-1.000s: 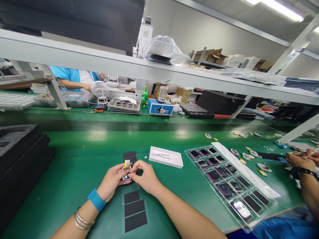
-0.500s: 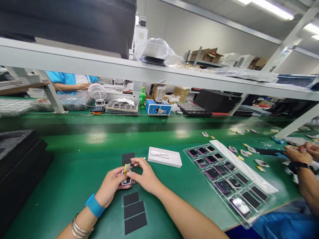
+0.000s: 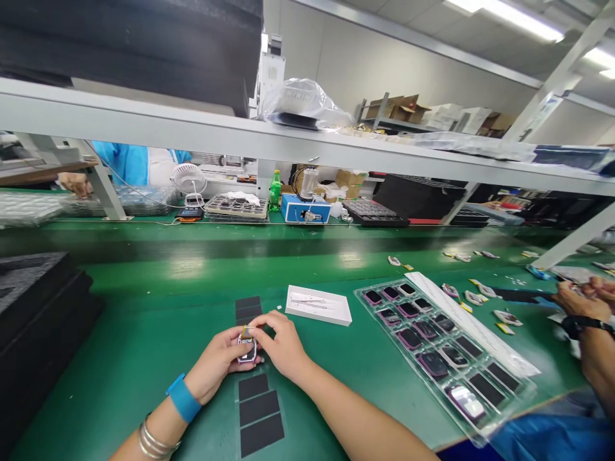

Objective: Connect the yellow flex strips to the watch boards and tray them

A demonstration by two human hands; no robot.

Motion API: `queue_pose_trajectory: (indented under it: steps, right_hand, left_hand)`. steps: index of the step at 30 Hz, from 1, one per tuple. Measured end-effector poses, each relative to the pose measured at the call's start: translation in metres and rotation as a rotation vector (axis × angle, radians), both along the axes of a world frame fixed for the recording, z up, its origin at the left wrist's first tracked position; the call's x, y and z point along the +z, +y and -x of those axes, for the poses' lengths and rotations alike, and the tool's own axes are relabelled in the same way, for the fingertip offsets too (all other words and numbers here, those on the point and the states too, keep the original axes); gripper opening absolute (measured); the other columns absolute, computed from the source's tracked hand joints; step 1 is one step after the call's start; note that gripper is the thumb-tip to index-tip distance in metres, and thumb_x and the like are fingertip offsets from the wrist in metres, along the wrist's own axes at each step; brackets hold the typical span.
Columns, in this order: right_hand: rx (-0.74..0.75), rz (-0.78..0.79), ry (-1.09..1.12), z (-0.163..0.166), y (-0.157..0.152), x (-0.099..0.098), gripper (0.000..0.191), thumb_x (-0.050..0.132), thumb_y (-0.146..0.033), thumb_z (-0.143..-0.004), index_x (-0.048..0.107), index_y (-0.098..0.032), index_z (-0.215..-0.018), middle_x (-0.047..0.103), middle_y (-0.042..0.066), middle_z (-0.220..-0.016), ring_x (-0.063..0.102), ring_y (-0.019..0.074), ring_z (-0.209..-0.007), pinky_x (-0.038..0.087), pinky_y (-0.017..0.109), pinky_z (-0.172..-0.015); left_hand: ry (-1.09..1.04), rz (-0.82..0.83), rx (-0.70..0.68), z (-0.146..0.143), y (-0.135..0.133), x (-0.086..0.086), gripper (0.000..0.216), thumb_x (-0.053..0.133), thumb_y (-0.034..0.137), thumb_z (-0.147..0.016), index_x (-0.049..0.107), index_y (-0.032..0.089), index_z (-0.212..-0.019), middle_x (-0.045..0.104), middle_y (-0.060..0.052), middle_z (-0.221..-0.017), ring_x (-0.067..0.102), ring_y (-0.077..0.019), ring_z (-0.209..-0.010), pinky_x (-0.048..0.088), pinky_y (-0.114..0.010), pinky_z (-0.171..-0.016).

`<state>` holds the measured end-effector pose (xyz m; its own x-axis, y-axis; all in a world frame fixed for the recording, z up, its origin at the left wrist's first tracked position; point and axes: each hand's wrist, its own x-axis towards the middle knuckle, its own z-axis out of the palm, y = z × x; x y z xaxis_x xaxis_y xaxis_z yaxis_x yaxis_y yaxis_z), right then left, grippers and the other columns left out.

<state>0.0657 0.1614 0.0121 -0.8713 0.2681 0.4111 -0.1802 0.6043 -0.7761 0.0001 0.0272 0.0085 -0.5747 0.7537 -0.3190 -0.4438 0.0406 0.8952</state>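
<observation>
My left hand (image 3: 216,363) holds a small purple-rimmed device case (image 3: 247,350) over the green bench, fingers curled round it. My right hand (image 3: 282,344) pinches a small yellow battery (image 3: 246,332) at the top of that case, pressing it down into the case. Black foam pads (image 3: 258,410) on a clear strip lie just below my hands, and two more dark pads (image 3: 248,307) lie just beyond them.
A clear tray (image 3: 485,419) of similar cases lies to the right, with a white strip (image 3: 471,323) along it. A white box lid with tweezers (image 3: 319,303) sits ahead. Black foam trays (image 3: 33,301) stack at left. A co-worker's hands (image 3: 583,301) work at far right; another person stands behind the shelf.
The yellow battery stood upright above the case; now it is folded down onto the case under my right fingers. Both hands dropped slightly toward the bench.
</observation>
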Motion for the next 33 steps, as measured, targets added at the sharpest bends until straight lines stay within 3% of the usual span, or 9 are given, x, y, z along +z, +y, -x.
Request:
queue_pose_trajectory:
  steps: [5, 8, 11, 16, 20, 24, 27, 33]
  right_hand:
    - [0.075, -0.342, 0.138, -0.006, -0.002, 0.002, 0.014, 0.054, -0.02, -0.086, 0.066, -0.026, -0.087, 0.069, -0.003, -0.084, 0.058, 0.014, -0.078, 0.016, 0.046, -0.107]
    - [0.121, -0.482, 0.187, -0.008, 0.0, 0.004, 0.018, 0.05, -0.018, -0.087, 0.065, -0.028, -0.093, 0.069, -0.003, -0.089, 0.057, 0.0147, -0.08, 0.01, 0.049, -0.109]
    - [0.153, -0.501, 0.173, -0.008, 0.0, 0.005, 0.019, 0.051, -0.018, -0.087, 0.064, -0.028, -0.096, 0.068, -0.002, -0.097, 0.056, 0.0155, -0.087, 0.012, 0.051, -0.108]
    - [0.141, -0.291, 0.11, -0.007, -0.001, 0.002, 0.017, 0.058, -0.013, -0.08, 0.065, -0.025, -0.09, 0.061, 0.001, -0.105, 0.051, 0.0171, -0.1, 0.032, 0.044, -0.102]
    - [0.18, 0.12, -0.019, -0.003, 0.001, -0.008, 0.042, 0.061, -0.008, -0.07, 0.055, -0.023, -0.109, 0.051, 0.007, -0.118, 0.05, 0.0183, -0.109, 0.043, 0.036, -0.094]
    - [0.407, 0.533, -0.162, 0.002, 0.001, -0.017, 0.052, 0.059, -0.021, -0.074, 0.04, -0.022, -0.123, 0.054, 0.011, -0.12, 0.058, 0.0198, -0.105, 0.049, 0.038, -0.088]
    - [0.438, 0.591, -0.205, 0.004, 0.0, -0.017, 0.053, 0.062, -0.033, -0.074, 0.041, -0.022, -0.121, 0.054, 0.012, -0.122, 0.057, 0.0227, -0.107, 0.048, 0.04, -0.09]
    - [0.365, 0.463, -0.244, 0.011, 0.009, -0.024, 0.066, 0.058, -0.051, -0.074, 0.037, -0.02, -0.129, 0.053, 0.016, -0.123, 0.058, 0.0264, -0.106, 0.05, 0.041, -0.088]
  left_hand:
    - [-0.194, -0.112, 0.068, 0.004, -0.005, 0.004, 0.027, 0.063, 0.013, -0.069, 0.066, 0.013, -0.096, 0.069, -0.006, -0.081, 0.064, -0.0157, -0.073, 0.052, -0.03, -0.076]
    - [-0.326, -0.198, 0.075, 0.009, -0.01, 0.008, 0.031, 0.058, 0.009, -0.071, 0.066, 0.011, -0.1, 0.069, -0.01, -0.093, 0.064, -0.0178, -0.083, 0.05, -0.033, -0.086]
    - [-0.284, -0.186, 0.12, 0.01, -0.011, 0.01, 0.029, 0.061, 0.012, -0.074, 0.065, 0.011, -0.103, 0.068, -0.01, -0.098, 0.064, -0.0174, -0.085, 0.05, -0.032, -0.086]
    - [-0.178, -0.173, 0.099, 0.008, -0.01, 0.009, 0.036, 0.066, 0.012, -0.073, 0.062, 0.016, -0.108, 0.067, -0.008, -0.1, 0.063, -0.0154, -0.086, 0.049, -0.031, -0.086]
    - [-0.104, -0.203, 0.043, 0.008, -0.01, 0.005, 0.04, 0.067, 0.018, -0.073, 0.06, 0.018, -0.112, 0.067, -0.009, -0.103, 0.061, -0.019, -0.095, 0.046, -0.034, -0.089]
    - [-0.02, -0.233, 0.05, 0.006, -0.007, -0.001, 0.042, 0.072, 0.025, -0.068, 0.062, 0.019, -0.109, 0.067, -0.011, -0.102, 0.062, -0.0212, -0.095, 0.048, -0.033, -0.083]
    - [0.025, -0.238, 0.104, 0.003, -0.004, -0.004, 0.047, 0.077, 0.029, -0.061, 0.064, 0.016, -0.104, 0.068, -0.012, -0.098, 0.063, -0.0221, -0.088, 0.049, -0.032, -0.075]
    - [0.067, -0.239, 0.194, 0.009, 0.002, -0.001, 0.06, 0.084, 0.033, -0.046, 0.067, 0.012, -0.099, 0.068, -0.015, -0.089, 0.065, -0.0252, -0.078, 0.048, -0.045, -0.078]
